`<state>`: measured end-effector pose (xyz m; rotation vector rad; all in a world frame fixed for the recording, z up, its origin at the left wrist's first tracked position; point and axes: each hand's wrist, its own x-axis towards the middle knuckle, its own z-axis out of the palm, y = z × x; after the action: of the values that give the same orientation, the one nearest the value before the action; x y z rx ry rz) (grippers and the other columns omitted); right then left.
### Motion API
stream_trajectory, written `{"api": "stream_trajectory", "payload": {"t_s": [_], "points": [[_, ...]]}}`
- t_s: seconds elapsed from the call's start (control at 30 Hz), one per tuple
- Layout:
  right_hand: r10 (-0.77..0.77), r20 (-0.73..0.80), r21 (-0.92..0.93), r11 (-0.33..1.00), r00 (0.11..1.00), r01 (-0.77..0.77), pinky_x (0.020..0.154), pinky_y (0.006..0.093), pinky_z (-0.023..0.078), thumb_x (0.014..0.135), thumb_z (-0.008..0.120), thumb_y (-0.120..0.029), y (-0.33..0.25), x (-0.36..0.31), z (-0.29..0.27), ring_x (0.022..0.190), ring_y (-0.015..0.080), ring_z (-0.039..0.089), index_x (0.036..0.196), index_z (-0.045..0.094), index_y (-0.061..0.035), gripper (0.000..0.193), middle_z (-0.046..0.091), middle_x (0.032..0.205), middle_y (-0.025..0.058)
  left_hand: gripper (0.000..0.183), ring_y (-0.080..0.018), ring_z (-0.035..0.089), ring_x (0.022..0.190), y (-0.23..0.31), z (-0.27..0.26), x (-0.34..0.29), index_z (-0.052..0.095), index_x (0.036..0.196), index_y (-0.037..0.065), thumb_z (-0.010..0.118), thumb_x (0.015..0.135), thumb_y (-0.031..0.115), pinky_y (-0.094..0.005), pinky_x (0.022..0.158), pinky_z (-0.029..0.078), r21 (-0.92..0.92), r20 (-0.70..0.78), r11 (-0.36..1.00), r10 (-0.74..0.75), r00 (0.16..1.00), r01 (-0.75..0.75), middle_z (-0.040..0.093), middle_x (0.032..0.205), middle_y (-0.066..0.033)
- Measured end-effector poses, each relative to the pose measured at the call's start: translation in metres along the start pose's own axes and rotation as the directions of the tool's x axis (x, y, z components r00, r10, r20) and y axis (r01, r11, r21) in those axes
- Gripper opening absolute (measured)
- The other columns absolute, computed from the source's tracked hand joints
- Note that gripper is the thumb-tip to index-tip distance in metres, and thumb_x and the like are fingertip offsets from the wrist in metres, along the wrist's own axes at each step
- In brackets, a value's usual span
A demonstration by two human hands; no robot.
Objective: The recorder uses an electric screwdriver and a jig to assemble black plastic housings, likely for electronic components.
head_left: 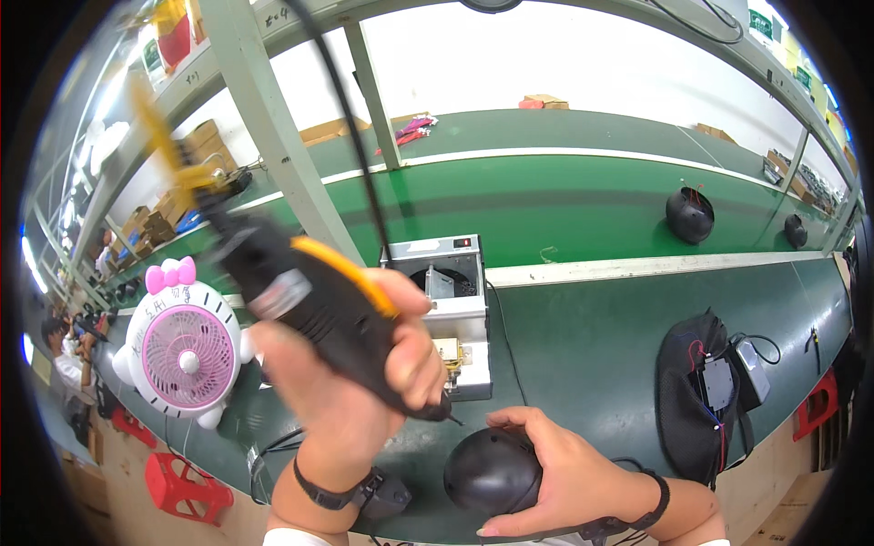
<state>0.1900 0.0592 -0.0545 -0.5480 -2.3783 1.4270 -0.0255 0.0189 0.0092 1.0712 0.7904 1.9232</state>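
Observation:
My left hand is wrapped round a black electric screwdriver with an orange stripe, held up at a slant and partly blurred. Its thin bit points down to the lower right, apart from and above a smooth black round shell. That shell is in my right hand, its fingers and thumb curved round the right side near the bench's front edge. Just behind both hands stands a grey-white box-shaped screw feeder. A small black part lies beside my left wrist.
A white and pink fan stands left on the dark green bench. Black mesh fabric with a wired module lies right. Another black shell sits on the green conveyor belt behind. A metal post rises behind the screwdriver.

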Motion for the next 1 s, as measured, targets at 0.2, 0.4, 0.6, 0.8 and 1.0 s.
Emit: {"api": "stream_trajectory", "payload": {"t_s": [0.2,0.4,0.6,0.8,1.0], "points": [[0.015,-0.023,0.026,1.0,1.0,-0.015,0.1,0.041,0.048,0.059,0.093,-0.042,-0.008,-0.002,0.005,0.117,0.0365,0.06,0.137,0.041,0.002,0.103,0.056,0.127,0.0227,0.091,-0.0147,0.047,0.039,0.01,0.017,-0.015,0.057,0.098,0.002,0.045,0.078,0.09,-0.0326,0.036,0.038,-0.141,0.153,0.989,0.071,0.986,-0.049,0.052,0.056,-0.0008],[0.013,-0.1,0.049,0.999,0.995,-0.008,0.099,0.0427,0.047,0.059,0.09,-0.038,-0.014,0.001,0.009,0.117,0.0401,0.058,0.134,0.045,0.0011,0.096,0.057,0.125,0.0247,0.111,-0.0116,0.056,0.054,-0.012,0.014,-0.021,0.06,0.095,-0.008,0.051,0.058,0.097,-0.0253,0.05,0.047,-0.003,0.118,0.993,-0.116,0.986,0.117,0.059,0.067,-0.0059],[0.145,-0.078,-0.035,0.988,0.986,-0.148,0.098,0.0422,0.049,0.06,0.092,-0.041,-0.037,0.01,0.013,0.114,0.0376,0.061,0.135,0.042,0.0019,0.1,0.057,0.125,0.0235,0.093,-0.0121,0.057,0.07,-0.025,0.008,-0.032,0.054,0.109,-0.006,0.073,0.067,0.074,-0.0252,0.061,0.048,-0.009,0.256,0.984,-0.169,0.952,0.177,0.059,0.089,-0.0097],[0.123,-0.122,-0.022,0.992,0.985,-0.126,0.097,0.0433,0.047,0.067,0.088,-0.036,-0.061,0.006,0.034,0.115,0.0393,0.06,0.132,0.048,0.0027,0.086,0.059,0.122,0.0238,0.092,-0.0116,0.056,0.073,-0.001,0.0,-0.041,0.053,0.109,-0.007,0.079,0.068,0.071,-0.0245,0.067,0.047,-0.02,0.349,0.964,-0.242,0.905,0.265,0.058,0.085,-0.0081],[0.021,0.099,0.216,0.975,0.995,-0.042,0.114,0.0376,0.032,0.07,0.089,-0.028,-0.037,-0.013,0.047,0.138,0.0297,0.041,0.149,0.032,0.0043,0.103,0.042,0.148,0.0231,0.095,-0.0099,0.054,0.064,0.008,-0.009,-0.053,0.055,0.109,-0.005,0.061,0.074,0.084,-0.0247,0.057,0.044,-0.065,0.494,0.974,-0.157,0.855,0.216,0.055,0.078,-0.0031]]}}
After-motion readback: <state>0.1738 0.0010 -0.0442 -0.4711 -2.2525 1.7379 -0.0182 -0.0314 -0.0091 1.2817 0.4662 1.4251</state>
